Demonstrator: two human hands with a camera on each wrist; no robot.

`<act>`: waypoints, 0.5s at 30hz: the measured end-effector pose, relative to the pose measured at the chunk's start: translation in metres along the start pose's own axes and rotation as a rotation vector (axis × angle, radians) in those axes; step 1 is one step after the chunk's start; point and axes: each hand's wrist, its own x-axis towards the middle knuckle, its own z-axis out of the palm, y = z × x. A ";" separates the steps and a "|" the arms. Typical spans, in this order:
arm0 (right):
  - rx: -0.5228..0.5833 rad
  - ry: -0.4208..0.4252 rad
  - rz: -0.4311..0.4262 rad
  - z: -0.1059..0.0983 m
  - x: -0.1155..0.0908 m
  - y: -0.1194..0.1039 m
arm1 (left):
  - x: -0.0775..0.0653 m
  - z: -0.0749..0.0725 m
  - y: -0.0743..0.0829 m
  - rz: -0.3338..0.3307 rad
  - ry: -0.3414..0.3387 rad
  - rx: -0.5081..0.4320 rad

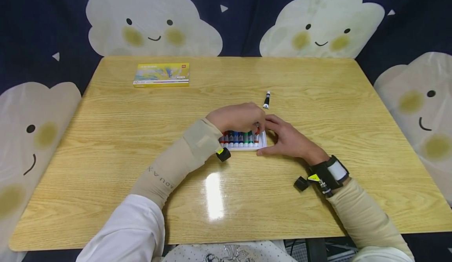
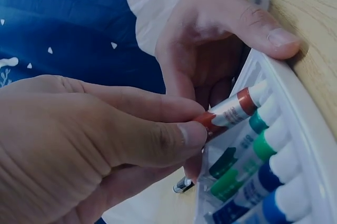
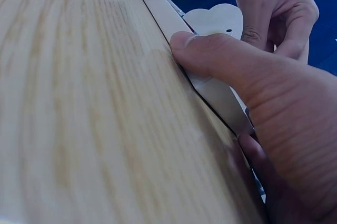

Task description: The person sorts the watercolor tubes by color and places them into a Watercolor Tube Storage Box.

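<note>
In the left wrist view, my left hand (image 1: 237,117) pinches a small red-orange paint tube (image 2: 227,114) by its lower end, between thumb and fingers. The tube's white cap lies toward the front wall of a white plastic tray (image 2: 287,84), at the tray's right end. Beside it lie several paint tubes in green and blue, with red ones farther left in the head view. My right hand (image 1: 288,139) grips the tray's right end, its thumb at the near edge and fingers round the far side. The left hand hides part of the tray's far side.
Just beyond the hands, a black paint tube (image 1: 267,100) with a white cap lies on the wooden table (image 1: 318,85). A flat yellow box (image 1: 161,75) is at the back left. Dark cloth with cloud faces (image 1: 153,19) hangs behind the table.
</note>
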 end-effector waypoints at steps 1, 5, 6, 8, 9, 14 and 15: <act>-0.002 -0.001 0.000 0.000 0.000 0.000 | 0.000 0.000 0.001 -0.007 -0.003 0.008; -0.007 -0.003 -0.018 -0.001 0.001 0.001 | 0.001 0.000 0.004 -0.022 -0.010 0.043; -0.007 -0.003 -0.022 -0.001 0.001 0.001 | 0.001 0.000 0.004 -0.023 -0.011 0.050; -0.002 -0.003 -0.028 -0.001 0.001 0.001 | 0.001 0.000 0.005 -0.024 -0.016 0.055; 0.000 -0.002 -0.030 -0.001 0.001 0.001 | 0.001 0.000 0.005 -0.025 -0.020 0.057; 0.006 0.000 -0.026 -0.002 0.001 -0.001 | 0.001 0.002 0.005 -0.033 -0.040 0.046; 0.005 0.000 -0.026 -0.002 0.001 -0.001 | 0.001 0.002 0.005 -0.033 -0.043 0.045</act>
